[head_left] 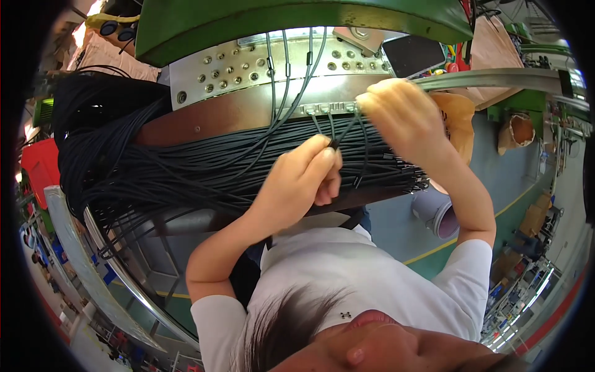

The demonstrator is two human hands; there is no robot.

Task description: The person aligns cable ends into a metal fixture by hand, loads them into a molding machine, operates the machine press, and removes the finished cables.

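Observation:
My left hand (304,177) is closed in a pinch on a thin black cable (335,143), above a thick bundle of black cables (204,158). At the right end of a metal strip fixture (302,110), my right hand (403,118) is blurred, its fingers curled together. Whatever they hold is hidden. Small metal connectors (326,108) sit in a row along the strip, with black cables running from them toward me. More cables (287,71) with black sleeves hang down in front of the perforated metal plate (217,69).
A green machine beam (304,25) spans the far side above the plate. Behind it to the right lies a dark flat screen-like panel (413,57). A metal rail (496,79) extends rightward. On the floor stand a grey bucket (436,214) and a brown paper bag (517,133).

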